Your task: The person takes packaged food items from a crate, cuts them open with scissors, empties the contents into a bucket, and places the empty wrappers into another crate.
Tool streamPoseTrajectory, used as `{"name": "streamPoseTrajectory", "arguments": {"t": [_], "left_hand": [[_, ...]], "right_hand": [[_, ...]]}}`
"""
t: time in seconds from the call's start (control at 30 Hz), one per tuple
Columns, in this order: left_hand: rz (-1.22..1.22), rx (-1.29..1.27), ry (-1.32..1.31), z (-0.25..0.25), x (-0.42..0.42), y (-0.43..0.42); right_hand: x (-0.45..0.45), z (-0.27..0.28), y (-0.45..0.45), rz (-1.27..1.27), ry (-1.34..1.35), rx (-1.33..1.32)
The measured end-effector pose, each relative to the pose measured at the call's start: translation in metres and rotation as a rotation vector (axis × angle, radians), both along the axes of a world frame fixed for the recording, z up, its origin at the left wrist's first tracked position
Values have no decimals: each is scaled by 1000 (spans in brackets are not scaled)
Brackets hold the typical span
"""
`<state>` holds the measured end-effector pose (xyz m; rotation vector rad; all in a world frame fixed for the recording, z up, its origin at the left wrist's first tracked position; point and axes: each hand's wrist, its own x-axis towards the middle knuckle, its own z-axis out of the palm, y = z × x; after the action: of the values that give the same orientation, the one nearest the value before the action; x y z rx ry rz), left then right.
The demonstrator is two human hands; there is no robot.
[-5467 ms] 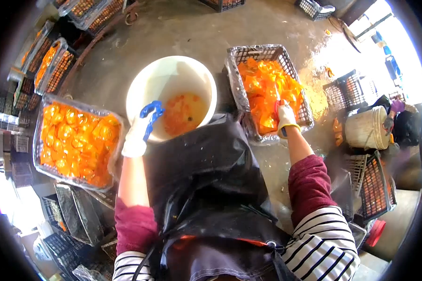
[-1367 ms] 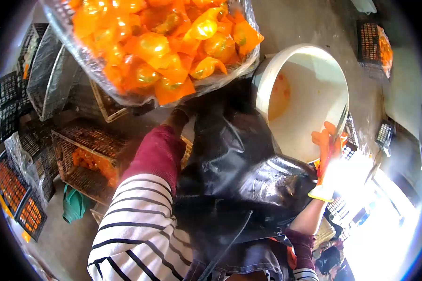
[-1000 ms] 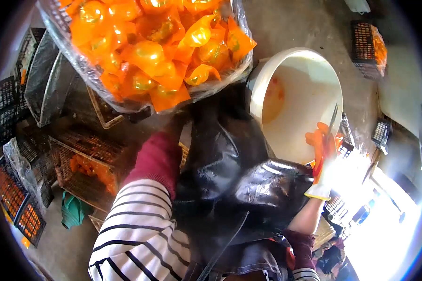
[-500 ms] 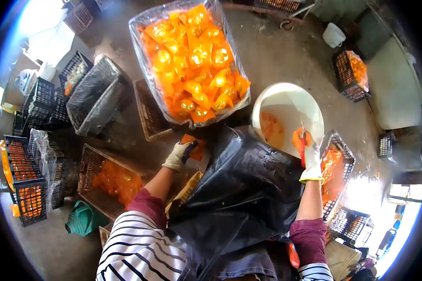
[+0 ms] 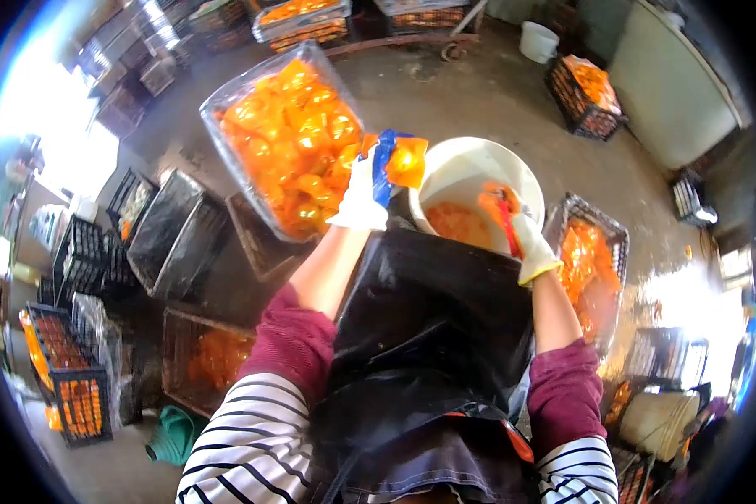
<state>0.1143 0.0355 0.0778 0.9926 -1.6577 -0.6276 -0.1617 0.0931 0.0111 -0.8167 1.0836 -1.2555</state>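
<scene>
My left hand (image 5: 364, 193), in a white and blue glove, is closed on a shiny orange square packet (image 5: 407, 163) beside the near rim of a white bucket (image 5: 525, 172). Over the bucket, my right hand (image 5: 532, 244), in a pale glove with a yellow cuff, grips a red-handled tool (image 5: 510, 225); its working end cannot be made out. A soft orange piece (image 5: 494, 200) is at that hand's fingertips. Inside the bucket, orange bits lie in cloudy liquid. Left of it stands a plastic-lined crate (image 5: 218, 139) heaped with similar shiny orange packets.
A black apron (image 5: 433, 323) covers my lap. To my right is a crate (image 5: 617, 239) of orange packets; to my left, a brown crate (image 5: 172, 344) holds more. Black crates (image 5: 67, 378), a green container (image 5: 175, 433) and a small white bucket (image 5: 538, 42) stand around on the floor.
My left hand has moved up and right from beside my lap to the bucket, holding an orange piece. The right hand stays by the bucket with the red-handled tool. The camera view has shifted.
</scene>
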Motion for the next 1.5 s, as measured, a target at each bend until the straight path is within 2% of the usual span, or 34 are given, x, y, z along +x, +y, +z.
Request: {"name": "streamPoseTrajectory", "arguments": {"t": [0.03, 0.1, 0.13, 0.2, 0.23, 0.27, 0.3, 0.4, 0.53, 0.57, 0.7, 0.8, 0.9, 1.0, 1.07, 1.1, 1.2, 1.3, 1.33, 1.43, 1.5], "left_hand": [[-90, 204, 255, -4, -21, -6], [70, 165, -149, -5, -50, -2], [-6, 187, -106, -61, -54, -27], [-346, 807, 1407, -96, -84, -47], [-391, 733, 1336, -99, -82, -51], [-369, 817, 1357, -103, -80, -54], [-413, 790, 1373, -105, -78, -55], [-465, 778, 1302, -105, -87, -57], [-626, 802, 1013, -98, -106, -49], [-566, 767, 910, -97, -109, -42], [-486, 827, 742, -95, -107, -40], [-472, 842, 800, -91, -105, -33], [-446, 774, 1079, -109, -101, -46], [-370, 771, 1081, -117, -106, -49], [-370, 670, 871, -114, -109, -44], [-393, 661, 890, -111, -110, -43], [-486, 666, 874, -106, -109, -41], [-475, 700, 795, -104, -109, -40], [-452, 713, 763, -100, -109, -38], [-330, 714, 374, -99, -109, -36], [-355, 676, 390, -99, -110, -36]], "right_hand": [[0, -9, 6, -31, 79, -53], [3, -35, 11, -87, 242, -149], [9, -11, 25, -85, 771, -125], [-2, 7, 32, 57, 1073, -112], [-5, 0, 32, 45, 967, -95], [-8, -8, 31, 36, 860, -80], [-7, -6, 31, 25, 757, -73], [0, 3, 28, 200, 1039, -24], [11, -12, 13, 191, 757, -57], [13, -14, 12, 114, 615, -2], [13, -2, 12, 63, 684, -6], [10, -6, 15, 50, 690, -18], [14, -6, 17, 39, 648, 17], [15, -22, 13, 96, 753, -8], [19, -17, 13, 118, 860, -37], [26, -18, 10, 68, 597, -4], [22, -3, 16, 93, 601, 54], [23, 11, 18, 88, 448, 192], [22, 3, 17, 46, 475, 124], [18, -18, 11, -39, 523, -7], [17, -17, 12, -42, 512, 7]]}}
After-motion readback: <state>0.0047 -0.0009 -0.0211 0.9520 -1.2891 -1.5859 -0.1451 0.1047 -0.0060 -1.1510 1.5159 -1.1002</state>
